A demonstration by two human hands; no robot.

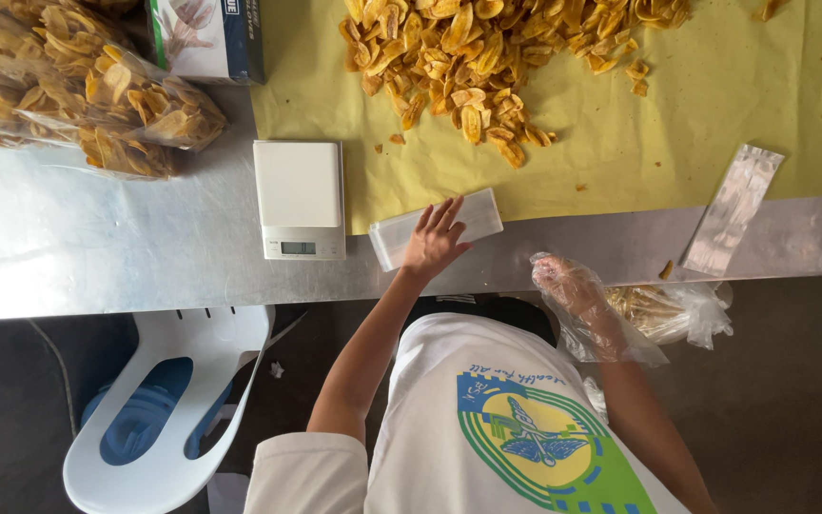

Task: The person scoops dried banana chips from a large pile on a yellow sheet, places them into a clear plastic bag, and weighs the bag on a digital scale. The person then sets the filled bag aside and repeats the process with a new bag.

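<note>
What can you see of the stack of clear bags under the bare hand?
The stack of clear bags is a flat, oblong pile of thin see-through plastic, whitish where layered. It lies slanted across the edge of the yellow paper and the metal table, right of the white scale. The bare left hand rests on it, its fingers spread.

A shiny metal desk (97, 257) under bright light stands over a dark floor (782, 400), with a white plastic chair (168, 400) beside it.
</note>
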